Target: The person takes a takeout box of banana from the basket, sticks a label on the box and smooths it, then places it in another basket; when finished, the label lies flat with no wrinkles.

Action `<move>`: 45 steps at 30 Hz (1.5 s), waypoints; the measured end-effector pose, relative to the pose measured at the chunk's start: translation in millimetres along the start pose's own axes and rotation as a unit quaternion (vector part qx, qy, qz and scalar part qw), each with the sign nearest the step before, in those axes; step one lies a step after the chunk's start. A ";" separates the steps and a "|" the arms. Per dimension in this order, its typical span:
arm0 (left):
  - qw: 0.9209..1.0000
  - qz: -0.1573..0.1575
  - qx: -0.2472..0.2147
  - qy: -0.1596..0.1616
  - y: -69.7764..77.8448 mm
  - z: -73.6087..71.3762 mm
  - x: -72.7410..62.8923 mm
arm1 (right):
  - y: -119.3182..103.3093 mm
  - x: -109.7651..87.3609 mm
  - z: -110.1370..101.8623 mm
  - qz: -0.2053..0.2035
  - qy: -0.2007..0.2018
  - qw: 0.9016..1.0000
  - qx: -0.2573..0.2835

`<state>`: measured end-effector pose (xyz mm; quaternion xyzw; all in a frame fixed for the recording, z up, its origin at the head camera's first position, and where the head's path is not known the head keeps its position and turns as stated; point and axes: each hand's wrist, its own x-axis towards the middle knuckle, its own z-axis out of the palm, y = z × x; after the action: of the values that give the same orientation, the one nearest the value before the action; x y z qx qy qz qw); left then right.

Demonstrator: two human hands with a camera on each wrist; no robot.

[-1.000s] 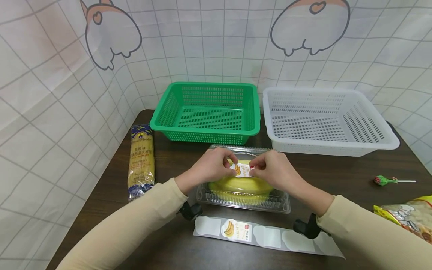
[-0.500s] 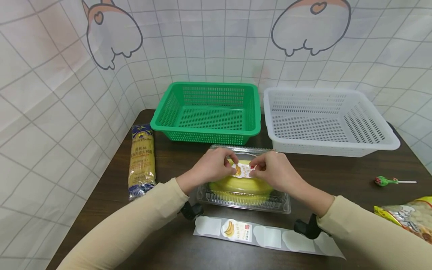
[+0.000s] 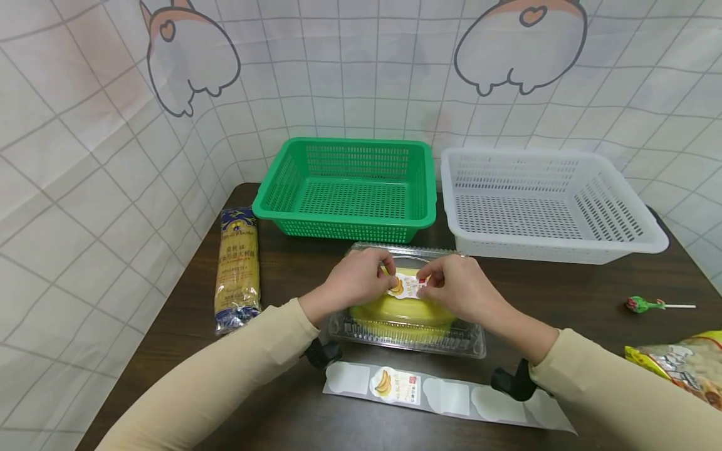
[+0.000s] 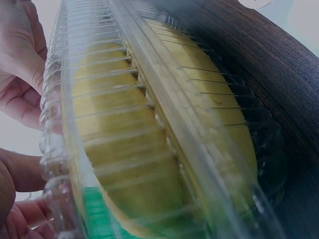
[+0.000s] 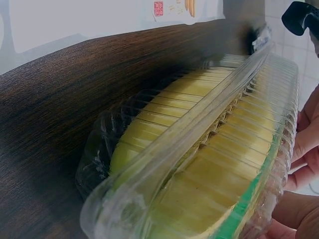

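In the head view a clear plastic clamshell box [image 3: 472,343] stands shut on the dark table, with smooth yellow fruit [image 3: 395,311] inside. Over its lid, a white sticker [image 3: 408,286] printed with bananas is stretched between both hands. My left hand [image 3: 361,275] pinches the sticker's left edge, thumb and fingertips close to the lid. Its right edge, by the red stamp, is pinched by my right hand [image 3: 459,283]. Both wrist views look along the box's ribbed side, where the fruit [image 4: 124,144] shows yellow-green and the sticker is hidden.
A backing strip [image 3: 445,396] with one banana sticker left lies in front of the box. Behind stand a green basket [image 3: 344,227] and a white basket [image 3: 541,249]. A spaghetti pack [image 3: 238,269] lies left; a lollipop [image 3: 640,304] and a yellow-edged bag [image 3: 685,363] lie right.
Both hands stay over the box with the sticker between them. The sticker sits very slightly lower, and the left hand has shifted a touch to the right.
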<state>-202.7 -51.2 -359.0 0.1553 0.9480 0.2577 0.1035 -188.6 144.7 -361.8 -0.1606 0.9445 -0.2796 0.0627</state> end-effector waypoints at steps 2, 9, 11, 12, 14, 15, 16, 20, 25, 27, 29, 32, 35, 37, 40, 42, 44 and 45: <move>1.000 -0.004 0.004 0.002 0.3 0.4 -0.3 | -0.3 0.0 0.3 -0.001 0.000 1.000 0.001; 1.000 -0.011 0.010 0.000 -0.2 -0.2 -0.4 | -1.0 -0.2 0.5 0.002 -0.001 1.000 0.007; 1.000 -0.011 0.008 -0.002 -0.5 -0.8 -0.2 | -0.5 -0.2 0.0 0.004 -0.001 1.000 0.012; 1.000 -0.010 0.006 -0.003 -0.7 -1.1 -0.1 | -0.3 -0.1 -0.4 0.005 -0.002 1.000 0.017; 1.000 -0.010 0.004 -0.003 -0.9 -1.9 -0.1 | 0.3 0.5 -1.0 0.008 -0.002 1.000 0.026; 1.000 -0.011 0.003 -0.004 -1.0 -2.2 -0.1 | 0.6 1.0 -1.2 0.010 -0.002 0.999 0.030; 1.000 -0.011 0.003 -0.004 -1.2 -2.5 -0.3 | 0.8 1.5 -1.4 0.013 -0.002 0.999 0.034; 1.000 -0.016 0.000 -0.007 -1.1 -3.3 -0.7 | 0.9 3.0 -1.1 0.028 -0.005 0.998 0.047; 1.000 -0.019 0.000 -0.007 -0.6 -2.9 -0.6 | -0.3 3.5 -0.7 0.049 -0.007 0.997 0.063; 1.000 -0.018 0.002 -0.006 -0.6 -2.4 -0.1 | -0.8 3.6 -1.0 0.058 -0.008 0.996 0.067; 1.000 -0.019 0.002 -0.006 -0.6 -2.0 0.5 | -1.2 3.9 -1.5 0.066 -0.011 0.995 0.072; 1.000 -0.022 0.001 -0.008 -0.2 -1.6 1.6 | -1.6 4.3 -2.5 0.077 -0.015 0.994 0.077; 1.000 -0.027 -0.001 -0.011 0.5 -1.7 2.2 | -1.8 5.4 -2.7 0.080 -0.017 0.994 0.075; 0.999 -0.032 -0.003 -0.014 0.7 -2.0 2.5 | -2.3 6.3 -2.5 0.079 -0.019 0.994 0.068; 0.999 -0.034 -0.002 -0.015 0.5 -2.0 2.7 | -2.9 7.3 -2.1 0.078 -0.021 0.995 0.055; 0.999 -0.034 0.002 -0.015 0.5 -1.8 3.0 | -3.1 7.4 -2.4 0.078 -0.023 0.995 0.048; 0.999 -0.033 0.006 -0.015 0.8 -1.7 2.9 | -3.1 7.6 -3.0 0.081 -0.027 0.995 0.045; 0.999 -0.033 0.008 -0.014 1.0 -1.8 3.1 | -2.8 7.9 -3.1 0.082 -0.029 0.995 0.043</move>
<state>-205.8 -50.0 -357.3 0.1282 0.9530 0.2446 0.1245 -195.9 141.4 -358.0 -0.0877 0.9393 -0.3094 0.1200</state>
